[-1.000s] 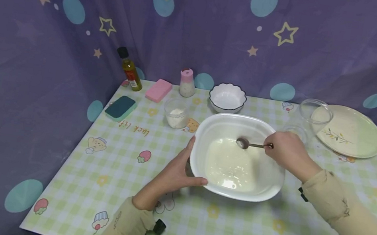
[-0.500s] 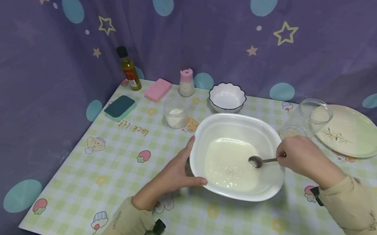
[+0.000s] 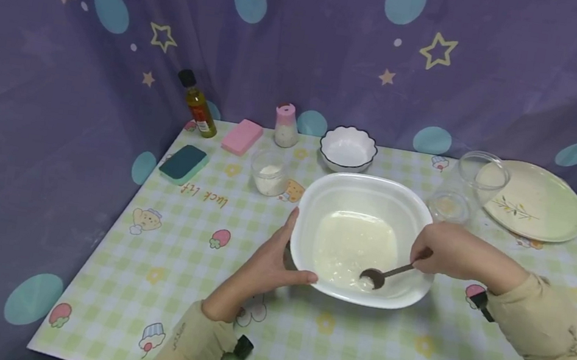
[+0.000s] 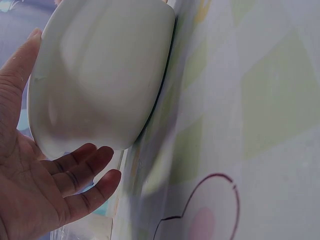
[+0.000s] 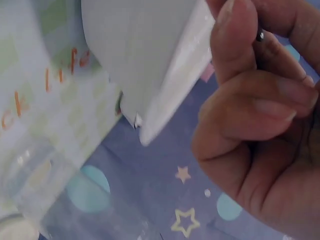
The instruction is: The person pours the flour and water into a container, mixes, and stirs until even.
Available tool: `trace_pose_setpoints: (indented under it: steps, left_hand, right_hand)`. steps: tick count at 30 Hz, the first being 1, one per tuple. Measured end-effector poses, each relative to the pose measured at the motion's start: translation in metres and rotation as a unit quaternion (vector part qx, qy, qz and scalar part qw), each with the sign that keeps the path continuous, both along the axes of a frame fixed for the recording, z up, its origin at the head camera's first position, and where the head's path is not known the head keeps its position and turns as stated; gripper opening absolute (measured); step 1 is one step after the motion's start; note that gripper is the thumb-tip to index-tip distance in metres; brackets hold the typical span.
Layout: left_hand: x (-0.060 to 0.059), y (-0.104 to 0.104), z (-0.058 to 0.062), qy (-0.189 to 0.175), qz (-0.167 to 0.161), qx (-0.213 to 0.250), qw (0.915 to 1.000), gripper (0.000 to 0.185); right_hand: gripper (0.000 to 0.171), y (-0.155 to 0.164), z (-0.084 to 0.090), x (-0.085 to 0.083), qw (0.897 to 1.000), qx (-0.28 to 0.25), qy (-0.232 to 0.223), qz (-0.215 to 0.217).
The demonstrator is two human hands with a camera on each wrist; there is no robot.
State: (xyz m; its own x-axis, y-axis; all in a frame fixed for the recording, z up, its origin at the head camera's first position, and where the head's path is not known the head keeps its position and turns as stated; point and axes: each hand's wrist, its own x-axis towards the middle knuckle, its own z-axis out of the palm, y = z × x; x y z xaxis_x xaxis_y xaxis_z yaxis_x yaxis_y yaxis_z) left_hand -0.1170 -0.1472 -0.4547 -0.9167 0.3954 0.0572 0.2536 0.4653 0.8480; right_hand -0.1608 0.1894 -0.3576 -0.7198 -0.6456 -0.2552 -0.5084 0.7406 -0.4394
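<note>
A white oval basin (image 3: 366, 196) holds a layer of pale, whitish liquid (image 3: 351, 244). My left hand (image 3: 271, 264) steadies its left end, the straight thumb on the rim. In the left wrist view, the other fingers (image 4: 87, 197) spread loosely beside and below the basin's outer wall (image 4: 110, 70). Over the right side of the basin, my right hand (image 3: 447, 250) pinches the handle of a small brown spoon (image 3: 374, 277). The spoon's bowl is at the liquid near the front wall. In the right wrist view, the curled fingers (image 5: 245, 115) hide most of the spoon.
Behind the basin are a scalloped bowl (image 3: 348, 149), a pink-topped shaker (image 3: 286, 127) and a clear cup of white powder (image 3: 269, 180). Two sponges and an oil bottle (image 3: 199, 109) stand at left; clear containers (image 3: 451, 206) and a plate (image 3: 545, 204) at right.
The spoon has moved from the back of the basin, rightward, then toward its front. My right hand has moved right and down with it. My left hand and the basin stay put.
</note>
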Motion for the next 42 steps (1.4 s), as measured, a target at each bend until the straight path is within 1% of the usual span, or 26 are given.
trace_pose_setpoints:
  steps: [3,7,11,14,18,21,24,27,30,34,37,42]
  left_hand:
    - [0.000,0.000,0.000,0.004,-0.002,0.000,1.0000,0.127]
    - [0.000,0.000,0.001,0.007,-0.003,0.000,1.0000,0.127]
    - [0.000,-0.001,0.000,0.010,-0.004,0.002,0.9999,0.127]
    - [0.000,0.000,0.000,0.009,-0.004,0.004,0.9999,0.126]
    - [0.009,0.005,0.023,0.000,-0.006,0.016,0.9998,0.124]
    - [0.015,0.009,0.041,-0.006,-0.009,0.024,0.9996,0.120]
    - [0.015,0.008,0.040,-0.007,-0.009,0.024,0.9997,0.120]
    - [0.014,0.008,0.038,-0.005,-0.009,0.027,0.9996,0.120]
    - [0.009,0.006,0.024,0.005,-0.007,0.024,0.9997,0.122]
    - [0.002,0.003,0.005,0.013,-0.003,0.010,0.9999,0.125]
    - [0.001,0.001,0.001,0.010,-0.004,0.011,0.9999,0.126]
    - [0.001,0.000,0.001,0.001,-0.002,0.007,1.0000,0.125]
  right_hand:
    - [0.015,-0.006,-0.008,0.002,0.999,-0.029,0.009,0.015]
    - [0.016,-0.015,-0.018,0.002,0.997,-0.061,0.044,0.022]
    - [0.011,-0.023,-0.026,0.001,0.995,-0.072,0.066,-0.001]
    - [0.008,-0.026,-0.031,-0.002,0.994,-0.068,0.076,-0.032]
    - [0.008,-0.027,-0.033,-0.006,0.991,-0.063,0.095,-0.067]
    - [0.008,-0.026,-0.031,-0.007,0.988,-0.057,0.111,-0.087]
    - [0.009,-0.021,-0.028,-0.009,0.986,-0.049,0.124,-0.104]
    - [0.008,-0.016,-0.023,-0.010,0.985,-0.039,0.126,-0.113]
    - [0.010,-0.010,-0.019,-0.010,0.986,-0.029,0.123,-0.110]
    - [0.011,-0.003,-0.013,-0.008,0.989,-0.011,0.113,-0.097]
    - [0.011,0.001,-0.009,-0.006,0.991,0.003,0.100,-0.087]
    - [0.011,0.005,-0.004,-0.002,0.994,0.022,0.080,-0.071]
